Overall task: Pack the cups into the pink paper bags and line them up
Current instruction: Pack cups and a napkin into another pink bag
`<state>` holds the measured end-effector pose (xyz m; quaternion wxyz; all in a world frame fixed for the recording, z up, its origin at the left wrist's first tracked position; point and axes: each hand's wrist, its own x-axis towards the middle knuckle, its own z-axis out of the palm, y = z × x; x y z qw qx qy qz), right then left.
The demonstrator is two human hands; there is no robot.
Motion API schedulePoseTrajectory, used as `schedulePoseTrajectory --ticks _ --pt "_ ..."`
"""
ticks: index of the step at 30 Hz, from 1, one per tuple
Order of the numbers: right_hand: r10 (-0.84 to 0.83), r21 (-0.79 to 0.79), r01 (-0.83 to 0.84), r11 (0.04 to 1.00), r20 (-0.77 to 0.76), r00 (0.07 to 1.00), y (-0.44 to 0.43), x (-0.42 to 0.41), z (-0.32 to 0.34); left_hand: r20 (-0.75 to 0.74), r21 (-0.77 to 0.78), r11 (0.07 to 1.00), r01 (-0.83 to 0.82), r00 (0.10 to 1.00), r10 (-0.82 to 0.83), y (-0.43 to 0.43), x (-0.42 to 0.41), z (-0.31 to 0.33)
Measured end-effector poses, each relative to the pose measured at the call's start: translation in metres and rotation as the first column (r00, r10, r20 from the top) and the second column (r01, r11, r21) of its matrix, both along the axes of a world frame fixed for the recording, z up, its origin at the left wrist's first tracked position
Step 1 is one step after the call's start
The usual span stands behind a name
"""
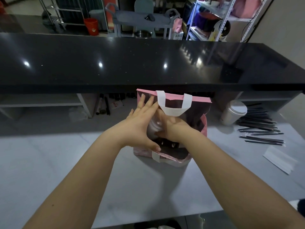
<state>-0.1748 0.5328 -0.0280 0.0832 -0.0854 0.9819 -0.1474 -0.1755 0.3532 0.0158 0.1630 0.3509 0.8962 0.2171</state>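
Observation:
A pink paper bag [200,103] with white handles stands open on the grey worktop, just below the black counter. A white lidded cup [154,128] sits partly inside the bag's mouth. My right hand [175,129] wraps around that cup from the right. Over the bag's left rim lies my left hand [140,126], its thumb hooked on the near edge and its fingers spread along the left wall. Another white cup [233,112] with a lid stands on the worktop to the right of the bag.
A raised glossy black counter [115,63] runs across behind the bag. Several black wrapped straws [260,128] lie spread at the right, with white paper sheets [279,160] nearer me. Pens and small items sit in the shelf under the counter.

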Motion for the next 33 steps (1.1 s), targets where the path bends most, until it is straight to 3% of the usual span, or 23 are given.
schedulePoseTrajectory --ticks 3,5,9,21,26,33 --pt "-0.047 -0.050 0.048 0.998 0.015 0.999 -0.001 0.001 -0.001 0.025 0.028 0.999 -0.017 1.000 0.017 -0.007 0.000 0.000" --pt "0.006 -0.068 -0.005 0.998 0.011 1.000 -0.009 0.002 -0.001 0.021 0.042 0.999 -0.014 1.000 0.013 -0.009 0.003 -0.002" --pt "0.103 0.030 -0.102 0.994 -0.029 0.994 -0.016 0.006 -0.003 0.003 0.073 0.997 -0.023 1.000 0.023 -0.011 0.005 -0.006" --pt "0.269 0.222 -0.285 0.933 0.099 0.958 0.006 0.007 -0.024 -0.144 0.021 0.995 -0.098 0.985 0.100 -0.006 -0.005 -0.009" --pt "0.290 0.269 -0.327 0.906 0.169 0.942 0.006 0.017 -0.040 -0.157 0.034 0.995 -0.094 0.983 0.098 -0.005 -0.011 -0.009" --pt "0.198 0.335 -0.294 0.895 0.292 0.936 0.000 -0.003 -0.027 -0.214 0.029 0.993 -0.114 0.970 0.118 -0.003 -0.011 -0.011"
